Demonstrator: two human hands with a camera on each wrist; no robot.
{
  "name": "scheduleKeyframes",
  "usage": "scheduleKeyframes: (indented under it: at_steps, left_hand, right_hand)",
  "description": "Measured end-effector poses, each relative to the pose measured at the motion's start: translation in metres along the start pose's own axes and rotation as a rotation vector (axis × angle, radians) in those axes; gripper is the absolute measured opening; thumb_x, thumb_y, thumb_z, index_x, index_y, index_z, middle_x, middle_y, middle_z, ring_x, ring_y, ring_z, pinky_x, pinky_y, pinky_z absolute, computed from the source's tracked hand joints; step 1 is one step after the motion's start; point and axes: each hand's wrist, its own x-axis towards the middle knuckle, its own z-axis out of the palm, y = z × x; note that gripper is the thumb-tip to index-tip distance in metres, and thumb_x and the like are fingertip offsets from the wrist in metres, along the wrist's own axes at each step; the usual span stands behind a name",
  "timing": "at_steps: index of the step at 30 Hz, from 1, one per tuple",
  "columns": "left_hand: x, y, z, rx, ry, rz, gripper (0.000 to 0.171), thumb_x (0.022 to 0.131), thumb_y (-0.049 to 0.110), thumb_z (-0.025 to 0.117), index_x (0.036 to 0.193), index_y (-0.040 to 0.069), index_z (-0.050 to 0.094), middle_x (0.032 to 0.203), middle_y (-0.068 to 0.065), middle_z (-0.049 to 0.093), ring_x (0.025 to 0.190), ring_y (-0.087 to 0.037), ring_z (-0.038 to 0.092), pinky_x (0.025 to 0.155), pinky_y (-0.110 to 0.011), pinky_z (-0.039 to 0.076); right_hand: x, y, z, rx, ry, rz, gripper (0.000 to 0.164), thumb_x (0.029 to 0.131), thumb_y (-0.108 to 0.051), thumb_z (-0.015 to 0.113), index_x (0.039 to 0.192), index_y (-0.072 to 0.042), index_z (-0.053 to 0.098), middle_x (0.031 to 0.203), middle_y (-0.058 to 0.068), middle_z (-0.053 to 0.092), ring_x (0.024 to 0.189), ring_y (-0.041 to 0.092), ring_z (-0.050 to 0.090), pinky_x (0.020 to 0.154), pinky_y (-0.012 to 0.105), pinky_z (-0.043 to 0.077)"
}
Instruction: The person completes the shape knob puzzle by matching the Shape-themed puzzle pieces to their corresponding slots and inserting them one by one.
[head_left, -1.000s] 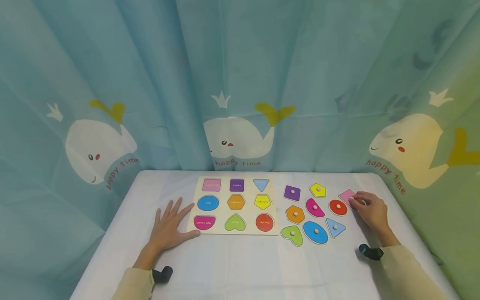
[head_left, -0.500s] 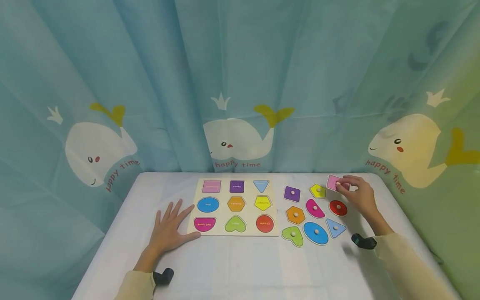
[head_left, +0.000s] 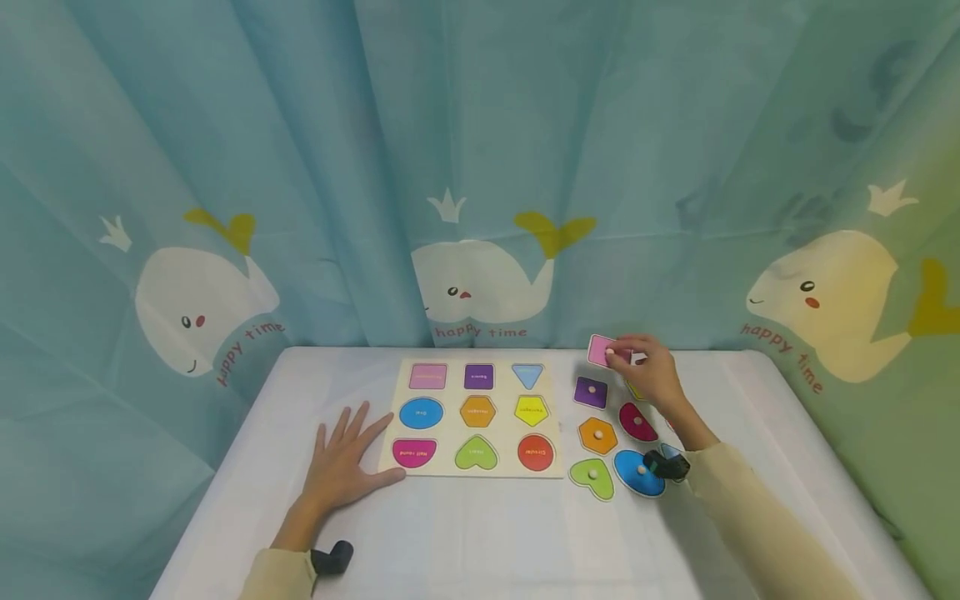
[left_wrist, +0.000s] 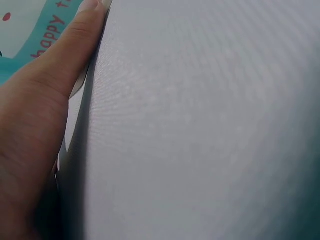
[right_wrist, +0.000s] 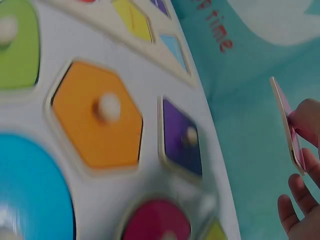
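Note:
My right hand [head_left: 651,375] pinches the knob of a pink rectangle puzzle piece [head_left: 597,350], holding it raised over the far edge of the table. In the right wrist view this puzzle piece [right_wrist: 285,112] is seen edge-on between thumb and fingers. My left hand [head_left: 341,467] lies with fingers spread on the table, thumb and forefinger at the left edge of the cream puzzle board [head_left: 452,435]. The board carries coloured, labelled shapes in three rows. Close below the raised piece lies a purple square piece [head_left: 591,402]. The left wrist view shows the thumb [left_wrist: 65,55] along the board's edge.
Right of the board lie more knobbed pieces: an orange hexagon [head_left: 588,444], a green heart [head_left: 581,477], a blue oval [head_left: 628,467] and a magenta half round [head_left: 630,417]. My right arm partly covers a yellow piece, a red one and a blue triangle. A whale-print curtain [head_left: 480,125] hangs behind the table.
My right hand has lifted the pink rectangle puzzle piece from the right end of the group and carried it left, past the yellow pentagon. The left hand has stayed at the board.

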Motion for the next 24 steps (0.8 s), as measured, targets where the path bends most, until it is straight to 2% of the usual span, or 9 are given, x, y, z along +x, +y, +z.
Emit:
scheduleKeyframes:
  at_steps: [7,11,18,24]
  left_hand:
    - [0.000,-0.001,0.002,-0.001,0.001,-0.004,0.097,0.073,0.067,0.078,0.155,0.024,0.048,0.167,-0.018,0.028,0.153,-0.049,0.017,0.115,-0.079,0.006]
    - [0.000,-0.001,0.002,-0.005,0.012,0.004,0.096,0.073,0.067,0.078,0.154,0.024,0.049,0.166,-0.018,0.030,0.152,-0.049,0.018,0.114,-0.079,0.007]
    - [-0.002,-0.002,0.004,0.012,0.017,0.012,0.097,0.073,0.071,0.076,0.154,0.025,0.050,0.165,-0.018,0.032,0.152,-0.049,0.020,0.114,-0.079,0.009]
    - [-0.001,-0.002,0.000,0.008,0.027,0.017,0.096,0.073,0.070,0.077,0.153,0.025,0.050,0.165,-0.019,0.033,0.151,-0.049,0.022,0.114,-0.079,0.010]
  right_hand:
    - [0.014,-0.023,0.034,0.096,-0.041,-0.101,0.022,0.094,-0.018,0.076,0.109,-0.001,0.078,0.124,0.018,0.063,0.113,0.033,0.056,0.090,0.047,0.053]
    - [0.019,-0.037,0.056,0.126,-0.075,-0.119,0.020,0.093,-0.016,0.077,0.106,-0.002,0.079,0.121,0.016,0.064,0.111,0.032,0.057,0.087,0.042,0.055]
    - [0.021,-0.062,0.097,0.174,-0.128,-0.122,0.019,0.090,-0.016,0.078,0.105,-0.004,0.080,0.122,0.016,0.064,0.112,0.033,0.057,0.089,0.046,0.057]
    - [0.028,-0.080,0.132,0.191,-0.131,-0.190,0.016,0.087,-0.015,0.077,0.099,-0.005,0.081,0.117,0.015,0.065,0.111,0.033,0.058,0.087,0.044,0.056]
